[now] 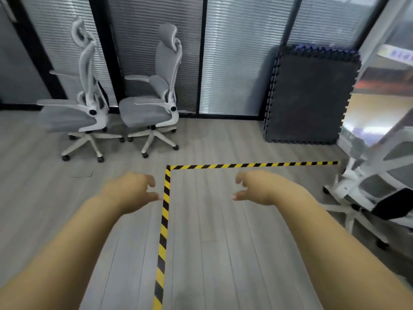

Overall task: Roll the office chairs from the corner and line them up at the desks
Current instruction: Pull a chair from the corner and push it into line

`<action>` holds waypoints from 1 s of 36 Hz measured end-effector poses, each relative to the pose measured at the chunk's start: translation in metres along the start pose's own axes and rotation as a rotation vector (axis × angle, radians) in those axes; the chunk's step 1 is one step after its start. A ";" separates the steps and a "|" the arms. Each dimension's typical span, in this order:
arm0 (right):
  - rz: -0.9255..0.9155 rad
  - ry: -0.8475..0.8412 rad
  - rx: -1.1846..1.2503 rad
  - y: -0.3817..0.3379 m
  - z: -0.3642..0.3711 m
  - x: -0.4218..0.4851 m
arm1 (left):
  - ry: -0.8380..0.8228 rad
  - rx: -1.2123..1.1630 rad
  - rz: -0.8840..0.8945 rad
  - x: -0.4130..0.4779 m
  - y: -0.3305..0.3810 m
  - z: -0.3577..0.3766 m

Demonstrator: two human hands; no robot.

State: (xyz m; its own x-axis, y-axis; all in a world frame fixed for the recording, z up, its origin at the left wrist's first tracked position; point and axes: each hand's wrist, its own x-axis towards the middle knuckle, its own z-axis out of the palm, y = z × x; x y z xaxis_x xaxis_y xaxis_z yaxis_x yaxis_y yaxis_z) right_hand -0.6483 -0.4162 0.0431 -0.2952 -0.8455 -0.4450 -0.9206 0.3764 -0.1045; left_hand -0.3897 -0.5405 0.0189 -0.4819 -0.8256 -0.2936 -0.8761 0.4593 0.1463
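Two grey-and-white office chairs stand side by side against the glass wall at the far left: the left chair [73, 113] and the right chair [152, 108], both on white five-star wheeled bases. A third white chair [366, 186] is partly in view at the right edge. My left hand [131, 191] and my right hand [257, 186] are stretched out in front of me over the floor, fingers loosely curled, holding nothing. Both hands are well short of the chairs.
Yellow-and-black hazard tape [165, 209] marks a corner on the grey plank floor between my hands. A stack of dark foam mats [310, 95] leans against the wall at the right. Glass partitions with blinds [234, 52] close off the back.
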 end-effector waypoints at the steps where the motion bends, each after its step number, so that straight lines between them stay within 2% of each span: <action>1: -0.003 0.003 0.009 -0.004 -0.007 0.012 | 0.006 0.008 -0.003 0.012 -0.006 -0.006; 14: -0.010 0.007 -0.036 0.012 -0.094 0.214 | 0.007 0.000 -0.020 0.208 -0.026 -0.059; 25: -0.048 0.003 -0.047 0.061 -0.203 0.404 | 0.024 -0.011 -0.059 0.406 0.003 -0.118; 36: -0.088 -0.061 -0.078 0.095 -0.276 0.572 | -0.014 -0.046 -0.098 0.575 0.014 -0.153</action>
State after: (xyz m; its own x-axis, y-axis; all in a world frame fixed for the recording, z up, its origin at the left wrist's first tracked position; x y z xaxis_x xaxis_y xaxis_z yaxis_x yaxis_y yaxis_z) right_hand -0.9750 -0.9682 0.0238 -0.1985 -0.8485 -0.4905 -0.9601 0.2690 -0.0767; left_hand -0.6808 -1.0587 -0.0030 -0.3937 -0.8609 -0.3222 -0.9190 0.3607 0.1591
